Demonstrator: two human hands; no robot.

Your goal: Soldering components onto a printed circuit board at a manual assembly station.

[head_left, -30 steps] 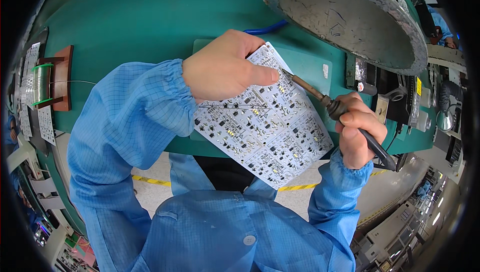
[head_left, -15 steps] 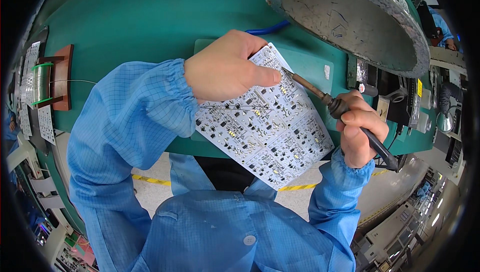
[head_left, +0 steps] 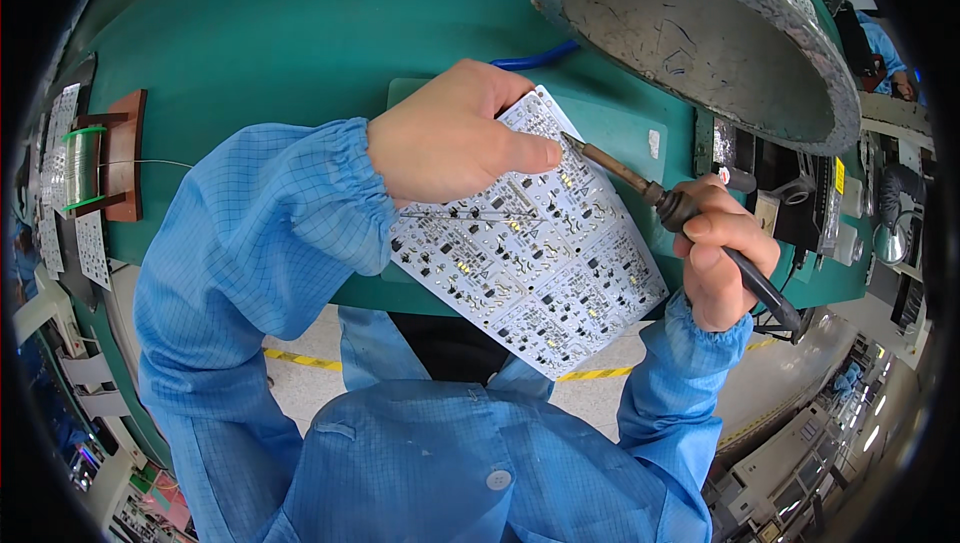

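My left hand (head_left: 465,138) is closed on the upper left edge of a white circuit board (head_left: 600,288), its thumb lying over the face. Small black and yellow parts are spread over the board, which is tilted and overhangs the near table edge. A thin solder wire (head_left: 470,215) crosses the board below my left hand. In my right hand (head_left: 725,253) is a soldering iron (head_left: 620,171), gripped like a pen by its black handle. Its tip points at the board's upper right edge, close to my left thumb; whether it touches cannot be made out.
A large grey metal hood (head_left: 700,53) hangs over the far right. On the left a solder spool (head_left: 84,165) sits in a brown holder (head_left: 125,158), its wire running behind my sleeve. A blue tube (head_left: 540,58) lies on the green mat (head_left: 300,33). Tools and a stand (head_left: 800,193) crowd the right.
My right hand and the iron's handle have shifted very slightly, while the tip stays at nearly the same spot. The left hand and board look unmoved.
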